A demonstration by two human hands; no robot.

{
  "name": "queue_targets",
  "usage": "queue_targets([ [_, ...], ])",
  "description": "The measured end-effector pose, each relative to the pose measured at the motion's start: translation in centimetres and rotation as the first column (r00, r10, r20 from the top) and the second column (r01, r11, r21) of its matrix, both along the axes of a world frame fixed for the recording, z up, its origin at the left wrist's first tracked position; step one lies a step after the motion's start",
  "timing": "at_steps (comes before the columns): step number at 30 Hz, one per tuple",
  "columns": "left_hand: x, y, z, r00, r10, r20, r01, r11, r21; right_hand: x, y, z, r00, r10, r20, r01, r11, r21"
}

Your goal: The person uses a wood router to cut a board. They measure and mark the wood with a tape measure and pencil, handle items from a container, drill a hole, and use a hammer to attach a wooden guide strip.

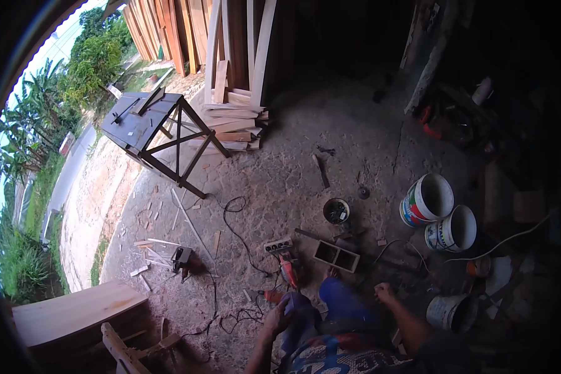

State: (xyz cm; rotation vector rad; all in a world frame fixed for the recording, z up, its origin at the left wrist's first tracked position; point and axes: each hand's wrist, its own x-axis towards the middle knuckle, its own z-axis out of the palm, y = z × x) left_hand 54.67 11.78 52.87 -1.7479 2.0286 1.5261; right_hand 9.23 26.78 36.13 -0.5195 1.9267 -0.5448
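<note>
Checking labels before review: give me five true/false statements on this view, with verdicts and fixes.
1. The right hand grips the red power tool. False: the hand is apart from the red power tool, with nothing visible in it.
2. The left hand is at the left knee. True.
3. The two-compartment block lies right of the red power tool. True.
4. The dark-topped table stands right of the paired white buckets. False: it stands to their left.
5. The small round tub is empty. False: dark items lie inside.

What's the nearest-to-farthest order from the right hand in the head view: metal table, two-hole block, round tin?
From the right hand:
1. Two-hole block: ahead, slightly left
2. Round tin: beyond the block
3. Metal table: farther off, upper left
</note>
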Motion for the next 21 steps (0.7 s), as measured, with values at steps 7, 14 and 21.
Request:
queue_targets([
  [7, -15.1, -26.3, 4.0, 0.957, -0.268, -0.108, 0.244, 0.95, -0.195, -5.3, -18.5, 1.6, 0.988, -0.133, 0.082, 0.142, 0.982, -0.125],
  [14, -25.2, -44.5, -9.1, 0.896, -0.438, -0.074, 0.44, 0.898, 0.012, -4.7, -39.6, -5.9, 0.991, 0.006, -0.134, -0.058, 0.921, -0.384],
  [21, -35.1, -63.0, -20.9, 0.681, -0.72, 0.135, 0.732, 0.675, -0.094, -9.2, -65.8, -19.9, 0.959, 0.049, -0.278, -0.087, 0.988, -0.126],
])
